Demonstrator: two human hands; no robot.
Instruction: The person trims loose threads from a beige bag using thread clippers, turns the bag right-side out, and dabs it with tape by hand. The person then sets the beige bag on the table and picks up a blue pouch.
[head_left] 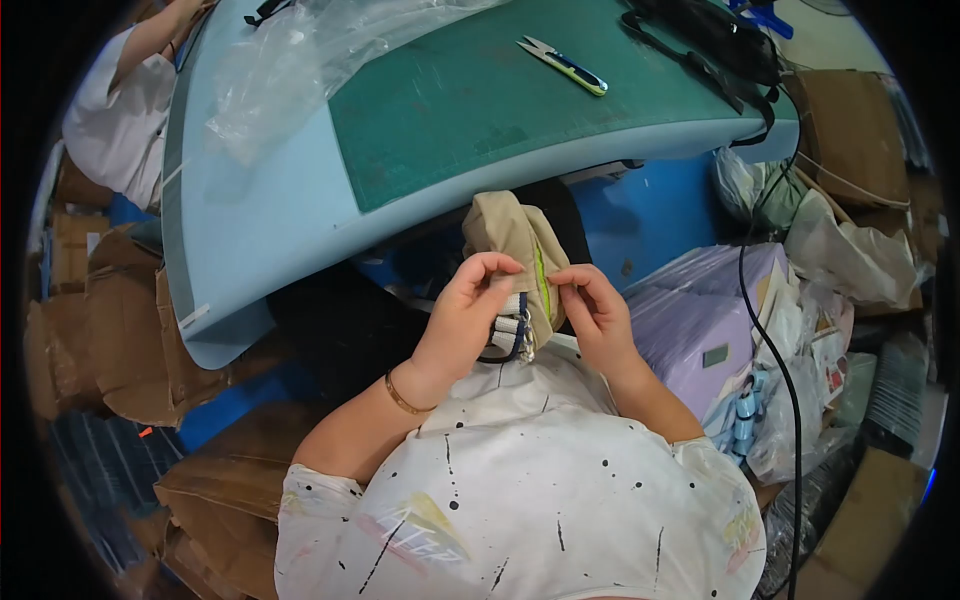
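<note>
A beige fabric pouch with a bright yellow-green strip along one edge hangs between my two hands, just in front of my body. My left hand pinches its left side near the top of a white and navy webbing strap. My right hand has thumb and fingers closed on the pouch's right edge beside the yellow-green strip. Below the fingers, a metal clasp dangles at the strap.
Thread snips lie on the green mat of the table. Clear plastic is at the table's left, black straps at its right. Another person's arm shows upper left. Cardboard and wrapped bundles flank me; a black cable hangs right.
</note>
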